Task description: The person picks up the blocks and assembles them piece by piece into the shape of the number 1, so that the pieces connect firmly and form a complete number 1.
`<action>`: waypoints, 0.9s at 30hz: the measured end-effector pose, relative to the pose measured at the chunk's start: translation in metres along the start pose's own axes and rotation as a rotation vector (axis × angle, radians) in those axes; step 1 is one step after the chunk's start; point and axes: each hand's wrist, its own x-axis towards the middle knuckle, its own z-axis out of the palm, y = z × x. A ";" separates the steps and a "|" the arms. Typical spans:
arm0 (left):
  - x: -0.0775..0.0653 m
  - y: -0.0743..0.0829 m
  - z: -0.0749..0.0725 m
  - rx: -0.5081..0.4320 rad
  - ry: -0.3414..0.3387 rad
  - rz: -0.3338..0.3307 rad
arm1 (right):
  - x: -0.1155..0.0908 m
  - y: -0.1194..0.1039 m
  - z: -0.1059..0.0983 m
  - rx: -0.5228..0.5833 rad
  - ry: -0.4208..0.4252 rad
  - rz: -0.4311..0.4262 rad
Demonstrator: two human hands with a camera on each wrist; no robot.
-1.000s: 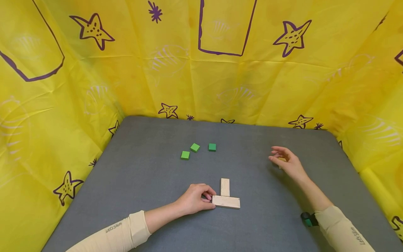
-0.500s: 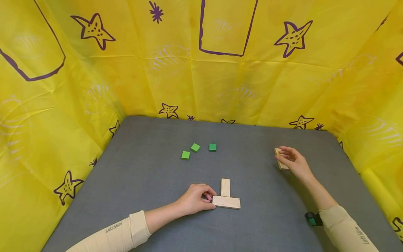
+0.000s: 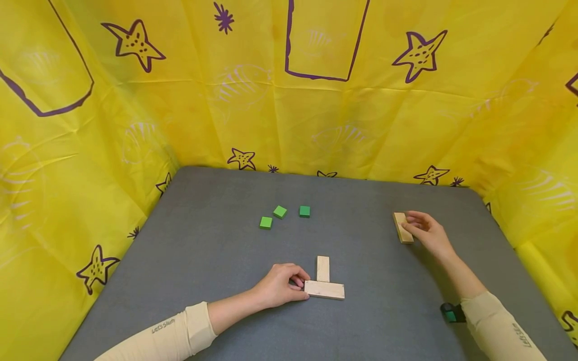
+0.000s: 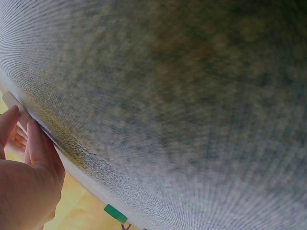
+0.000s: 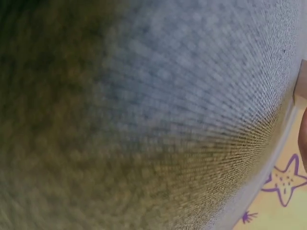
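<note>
Two pale wooden blocks form a T in the head view: a lengthwise block [image 3: 324, 289] with a shorter-looking upright-set block [image 3: 322, 268] lying against its far side. My left hand [image 3: 282, 285] pinches the left end of the lengthwise block between thumb and fingers. In the left wrist view the same hand [image 4: 29, 172] is at the end of a wooden block [image 4: 10, 99]. Farther right, another wooden block [image 3: 399, 226] lies slanted on the table. My right hand [image 3: 429, 234] is loosely bent at its right side, the thumb overlapping it in the head view.
Two light green squares [image 3: 266, 223] and a darker green square [image 3: 304, 211] lie toward the back of the grey table [image 3: 217, 240]. A yellow printed curtain [image 3: 253, 115] encloses the back and sides. A dark band with a green part [image 3: 450, 314] shows by the right cuff.
My right hand first covered most of the slanted block, then drew back to the right, leaving it on the table in fuller view. My left hand and the T-placed blocks stayed put.
</note>
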 end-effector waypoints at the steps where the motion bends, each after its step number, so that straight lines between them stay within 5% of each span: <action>1: 0.000 0.000 0.000 0.000 0.000 0.000 | 0.000 0.000 0.000 -0.006 -0.001 0.015; 12: 0.000 0.002 0.000 -0.005 0.002 -0.005 | 0.000 -0.003 -0.004 -0.123 -0.059 0.102; 27: 0.000 0.001 0.001 -0.013 0.005 -0.013 | -0.001 -0.001 -0.002 -0.135 -0.116 0.143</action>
